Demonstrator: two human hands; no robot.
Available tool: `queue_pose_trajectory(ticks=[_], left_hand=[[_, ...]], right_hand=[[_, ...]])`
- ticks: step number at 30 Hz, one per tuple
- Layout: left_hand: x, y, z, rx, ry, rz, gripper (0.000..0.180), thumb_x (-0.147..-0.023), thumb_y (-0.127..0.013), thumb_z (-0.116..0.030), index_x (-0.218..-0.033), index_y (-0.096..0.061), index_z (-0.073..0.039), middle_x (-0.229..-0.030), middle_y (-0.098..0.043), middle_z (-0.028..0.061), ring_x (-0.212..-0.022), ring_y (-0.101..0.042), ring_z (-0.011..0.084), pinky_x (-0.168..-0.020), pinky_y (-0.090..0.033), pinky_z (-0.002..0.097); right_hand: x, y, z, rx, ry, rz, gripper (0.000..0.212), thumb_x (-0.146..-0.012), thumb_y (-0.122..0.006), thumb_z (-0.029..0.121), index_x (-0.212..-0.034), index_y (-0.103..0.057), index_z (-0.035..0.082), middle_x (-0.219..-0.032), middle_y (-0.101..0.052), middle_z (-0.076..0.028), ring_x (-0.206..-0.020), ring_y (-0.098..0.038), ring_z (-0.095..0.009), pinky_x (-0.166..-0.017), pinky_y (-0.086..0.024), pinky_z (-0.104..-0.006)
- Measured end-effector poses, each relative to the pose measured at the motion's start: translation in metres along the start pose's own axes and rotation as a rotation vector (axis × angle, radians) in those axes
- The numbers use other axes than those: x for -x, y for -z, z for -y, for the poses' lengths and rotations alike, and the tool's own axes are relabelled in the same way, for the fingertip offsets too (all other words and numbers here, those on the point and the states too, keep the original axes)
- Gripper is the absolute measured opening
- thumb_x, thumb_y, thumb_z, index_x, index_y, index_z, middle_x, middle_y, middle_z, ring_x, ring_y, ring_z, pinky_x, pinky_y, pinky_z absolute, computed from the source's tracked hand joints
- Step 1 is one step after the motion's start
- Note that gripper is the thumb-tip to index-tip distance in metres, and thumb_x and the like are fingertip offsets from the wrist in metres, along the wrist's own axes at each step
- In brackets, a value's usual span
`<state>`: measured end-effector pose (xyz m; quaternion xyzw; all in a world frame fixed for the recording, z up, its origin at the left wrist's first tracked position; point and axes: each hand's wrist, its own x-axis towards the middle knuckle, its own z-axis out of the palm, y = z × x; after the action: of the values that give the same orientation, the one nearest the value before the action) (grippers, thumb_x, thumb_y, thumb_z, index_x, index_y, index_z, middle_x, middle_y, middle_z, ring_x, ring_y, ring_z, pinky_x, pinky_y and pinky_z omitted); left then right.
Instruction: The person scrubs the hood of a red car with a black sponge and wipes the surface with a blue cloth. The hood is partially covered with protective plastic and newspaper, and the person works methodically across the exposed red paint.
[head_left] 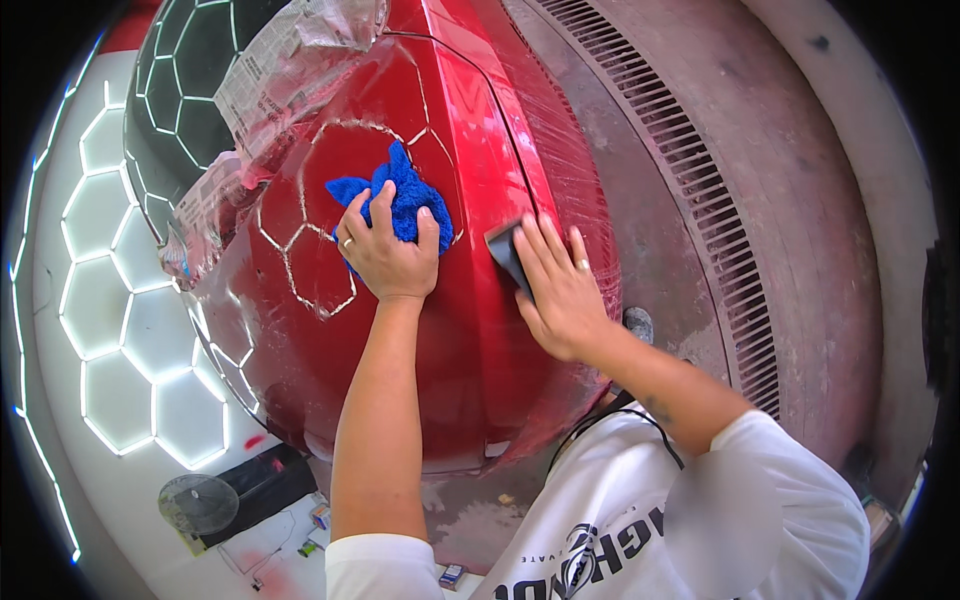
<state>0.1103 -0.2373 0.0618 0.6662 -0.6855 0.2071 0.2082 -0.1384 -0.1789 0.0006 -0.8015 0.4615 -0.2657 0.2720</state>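
Note:
My left hand (388, 255), with a ring on it, presses a crumpled blue microfiber cloth (405, 205) onto the glossy red car panel (360, 90). Its fingers curl over the cloth's middle, and the cloth's corners stick out beyond them. Farther right and a little nearer, my right hand (566, 295) lies along the raised edge of the same bodywork, also wearing a ring. Between this palm and the paint is a thin dark grey sheet (508, 258) that looks like sandpaper; my fingers cover most of it.
Crumpled printed masking paper (285, 70) and clear film edge the dark car window (190, 90). More film covers the red bodywork at right. A long floor grate (700, 190) runs alongside. A round fan (198, 503) and small boxes stand at lower left. Hexagonal lights reflect in the paint.

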Motion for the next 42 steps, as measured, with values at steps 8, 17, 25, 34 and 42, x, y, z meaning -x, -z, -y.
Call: queue_pose_trajectory(ticks=[8, 17, 25, 34, 42], left_hand=[[0.0, -0.006, -0.004, -0.006, 0.005, -0.025, 0.052, -0.094, -0.077, -0.041, -0.14, -0.07, -0.019, -0.14, -0.062, 0.0159, -0.129, -0.058, 0.0421, -0.112, -0.046, 0.057], [0.002, -0.013, -0.015, 0.004, -0.009, -0.018, 0.051, -0.094, -0.077, -0.041, -0.14, -0.07, -0.019, -0.141, -0.062, 0.0163, -0.13, -0.058, 0.042, -0.113, -0.046, 0.0583], [-0.007, -0.005, -0.012, -0.005, -0.025, -0.023, 0.053, -0.093, -0.078, -0.039, -0.141, -0.069, -0.018, -0.141, -0.062, 0.0176, -0.128, -0.058, 0.0428, -0.111, -0.047, 0.0582], [0.003, 0.007, 0.0, -0.018, -0.005, 0.017, 0.056, -0.092, -0.076, -0.039, -0.142, -0.069, -0.015, -0.14, -0.062, 0.0195, -0.128, -0.058, 0.0435, -0.113, -0.045, 0.0578], [-0.01, -0.002, -0.012, 0.038, -0.019, 0.056, 0.067, -0.092, -0.076, -0.037, -0.154, -0.065, -0.014, -0.144, -0.061, 0.0196, -0.132, -0.057, 0.0432, -0.115, -0.044, 0.0577]], right_hand=[[-0.013, -0.01, -0.01, -0.032, -0.043, -0.056, 0.086, -0.099, -0.059, 0.026, -0.171, -0.028, -0.01, -0.181, -0.025, -0.031, -0.171, -0.019, -0.045, -0.137, -0.01, -0.0659], [-0.095, 0.002, -0.04, -0.071, -0.119, -0.099, 0.086, -0.1, -0.059, 0.026, -0.172, -0.026, -0.009, -0.181, -0.025, -0.031, -0.172, -0.02, -0.044, -0.137, -0.012, -0.0657], [-0.109, -0.006, -0.036, -0.073, -0.088, -0.173, 0.083, -0.102, -0.052, 0.029, -0.171, -0.025, -0.01, -0.18, -0.027, -0.032, -0.17, -0.023, -0.044, -0.136, -0.016, -0.0646], [-0.092, -0.01, -0.026, -0.128, -0.023, -0.195, 0.074, -0.104, -0.047, 0.028, -0.167, -0.035, -0.009, -0.177, -0.033, -0.032, -0.169, -0.028, -0.042, -0.135, -0.017, -0.0659], [-0.124, 0.006, -0.057, -0.13, 0.031, -0.182, 0.076, -0.102, -0.056, 0.025, -0.167, -0.036, -0.008, -0.177, -0.035, -0.03, -0.169, -0.029, -0.042, -0.134, -0.019, -0.0686]])
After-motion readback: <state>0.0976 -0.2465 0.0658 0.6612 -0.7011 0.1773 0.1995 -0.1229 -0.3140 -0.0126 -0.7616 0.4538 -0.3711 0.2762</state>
